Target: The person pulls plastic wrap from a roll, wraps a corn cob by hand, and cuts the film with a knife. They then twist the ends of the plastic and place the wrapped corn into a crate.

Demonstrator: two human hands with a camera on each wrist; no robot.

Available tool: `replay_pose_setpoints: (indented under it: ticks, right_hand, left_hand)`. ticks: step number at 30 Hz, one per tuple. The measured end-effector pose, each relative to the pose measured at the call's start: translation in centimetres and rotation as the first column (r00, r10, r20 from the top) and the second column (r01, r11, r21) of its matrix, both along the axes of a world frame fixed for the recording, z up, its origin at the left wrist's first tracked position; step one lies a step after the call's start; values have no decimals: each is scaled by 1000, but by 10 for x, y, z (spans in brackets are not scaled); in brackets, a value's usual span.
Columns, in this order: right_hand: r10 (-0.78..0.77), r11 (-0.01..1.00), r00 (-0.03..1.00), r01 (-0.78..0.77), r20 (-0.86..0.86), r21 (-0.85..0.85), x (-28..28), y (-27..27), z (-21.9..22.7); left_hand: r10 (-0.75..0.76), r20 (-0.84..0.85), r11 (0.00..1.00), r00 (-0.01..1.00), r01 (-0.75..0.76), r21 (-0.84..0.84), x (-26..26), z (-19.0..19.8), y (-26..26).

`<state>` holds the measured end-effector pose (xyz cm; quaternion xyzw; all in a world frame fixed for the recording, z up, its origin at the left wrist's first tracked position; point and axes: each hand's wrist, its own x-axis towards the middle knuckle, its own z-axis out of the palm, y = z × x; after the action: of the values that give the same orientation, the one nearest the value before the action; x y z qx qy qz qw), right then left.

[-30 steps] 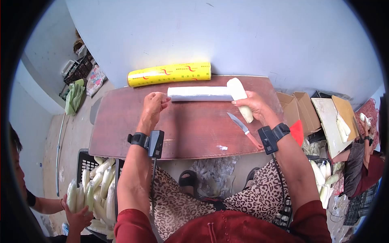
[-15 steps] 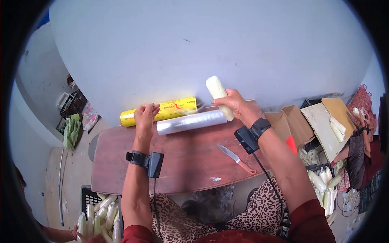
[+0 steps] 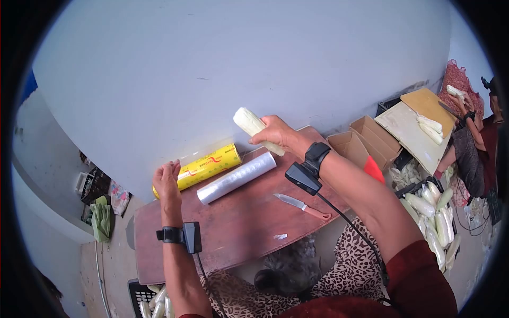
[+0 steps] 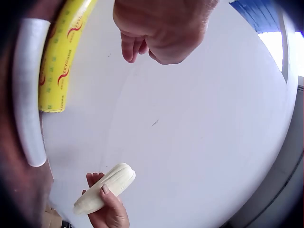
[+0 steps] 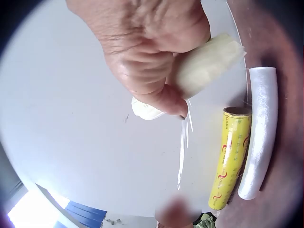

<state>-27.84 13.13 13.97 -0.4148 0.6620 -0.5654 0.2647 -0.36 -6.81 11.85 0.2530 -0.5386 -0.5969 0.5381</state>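
Note:
My right hand [image 3: 282, 135] grips a long pale vegetable [image 3: 247, 121] in layered leaves, its tip pointing up and left. In the left wrist view the thumb lies along this vegetable [image 4: 118, 182]. My left hand [image 3: 168, 183] is raised off the table's left end, fingertips drawn together in a pinch. Thin clear cling film [image 5: 181, 154] shows as shiny streaks between the two hands in the right wrist view. Below them on the table lies a roll of cling film [image 3: 237, 178], beside a yellow printed roll [image 3: 212, 164].
A knife [image 3: 291, 201] with an orange handle lies on the brown table [image 3: 233, 233], whose back edge meets a pale wall [image 3: 212, 63]. Cardboard boxes [image 3: 371, 139] stand at right, near a crate heaped with pale vegetables [image 3: 437, 217]. Another person [image 3: 477, 143] sits far right.
Both hands have risen from the table, the vegetable lifting with the right hand toward the wall. The head view has turned right. The left hand has moved away from the film roll's end.

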Motion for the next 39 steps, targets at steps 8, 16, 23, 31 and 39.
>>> replay_pose_setpoints:
  ticks: [8,16,23,31,39]
  right_hand:
    - [42,997,995,-36,91,-73,21,46,-7]
    - [239,945,965,-256,104,204,55,132,-72]
    - [438,822,899,-407,13,398,70,154,-86]
    - [607,683,793,-556,54,474,66,167,-100]
    - [705,573,709,-563,-8,596,73,177,-118]
  left_hand:
    - [-86,-4,992,996,86,-96,25,16,45]
    - [-297,336,952,894,303,36,98,-4,114]
    - [-410,587,905,698,391,167,131,-40,135]
    - [-548,753,812,365,449,373,140,-57,144]
    - [-514,848,739,128,569,362,136,-93,151]
